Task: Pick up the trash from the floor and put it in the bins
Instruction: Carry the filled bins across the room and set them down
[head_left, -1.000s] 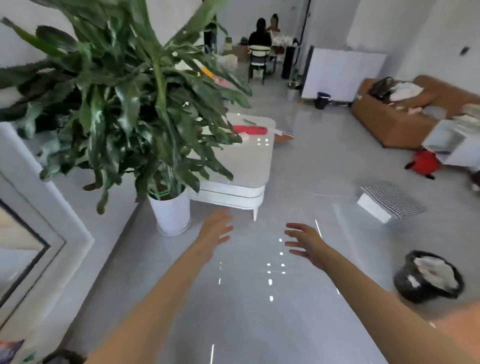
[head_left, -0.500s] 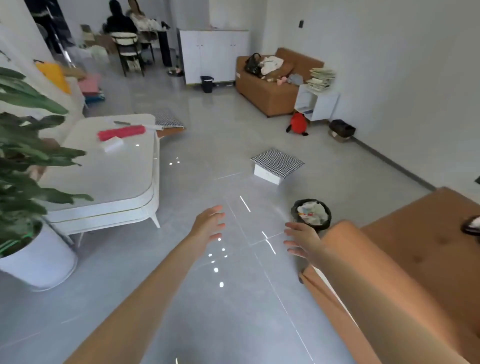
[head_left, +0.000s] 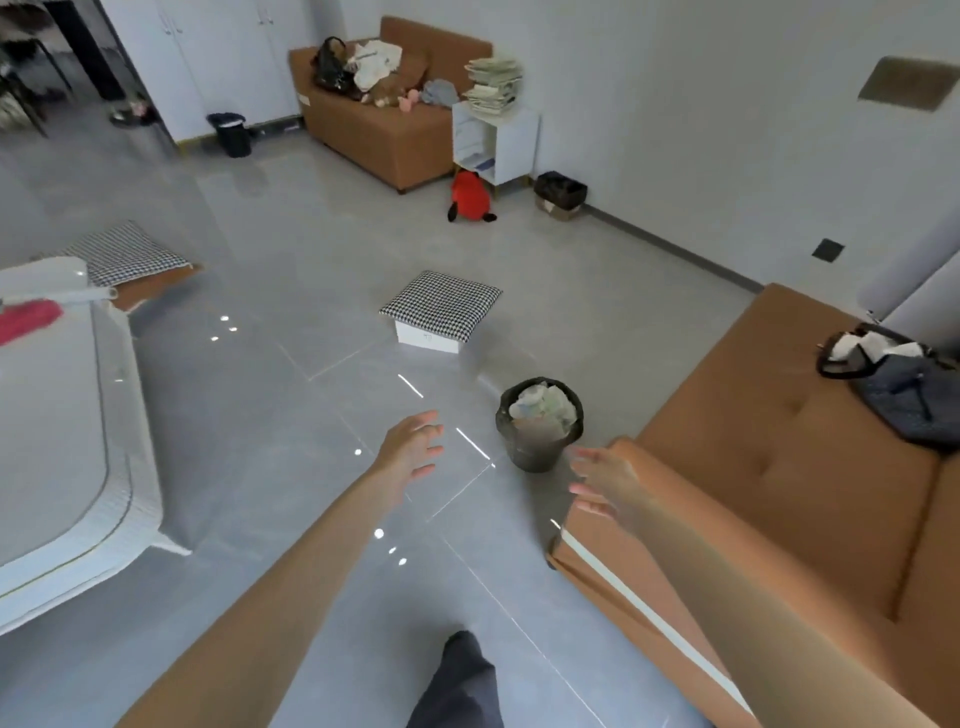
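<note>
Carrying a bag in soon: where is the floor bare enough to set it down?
Bare tiles lie between the white table, the checked cushion and the full bin. It is crowded by the far sofa, around the red toy.

Bare floor (head_left: 291, 467) open ahead of left hand (head_left: 410, 449). Full bin (head_left: 540, 423) between the 2 hands, just ahead; brown sofa (head_left: 779, 467) blocks under right hand (head_left: 605, 480).
</note>
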